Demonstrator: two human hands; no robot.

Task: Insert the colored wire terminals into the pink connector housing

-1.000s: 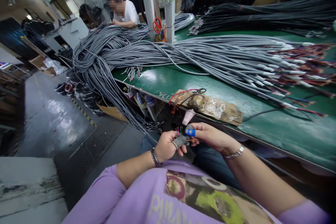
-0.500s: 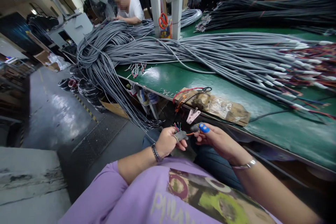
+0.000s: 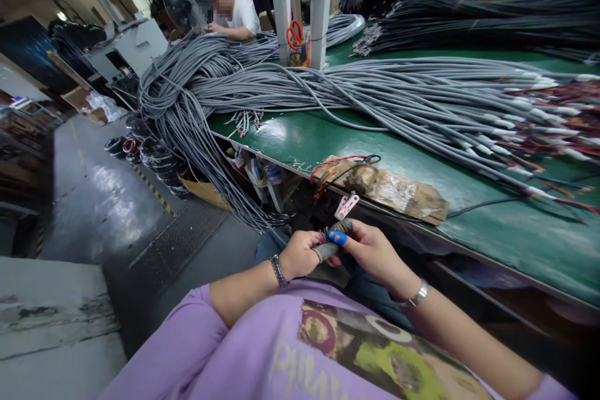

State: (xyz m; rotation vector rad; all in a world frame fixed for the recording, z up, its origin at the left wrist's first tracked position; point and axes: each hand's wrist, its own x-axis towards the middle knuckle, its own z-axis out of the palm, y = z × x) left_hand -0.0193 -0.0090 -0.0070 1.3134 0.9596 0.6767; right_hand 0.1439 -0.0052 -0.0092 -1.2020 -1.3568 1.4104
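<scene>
My left hand is closed around the end of a cable, with thin coloured wires sticking up past its thumb. Close against it, my right hand pinches at those same wires; exactly which strand it grips is hidden behind the fingers. Blue wrapping covers the right thumb, and grey covers sit on fingers of both hands. Just beyond the hands, a pink clip hangs by the table edge, near red and black leads.
Grey cables lie in a long bundle across the green table. A taped cardboard piece rests at its edge. Orange-handled scissors stand by a white post. A co-worker sits beyond, near a fan.
My right hand has moved left and in against my left hand. The orange wire that stretched between them no longer shows. My left hand has hardly moved.
</scene>
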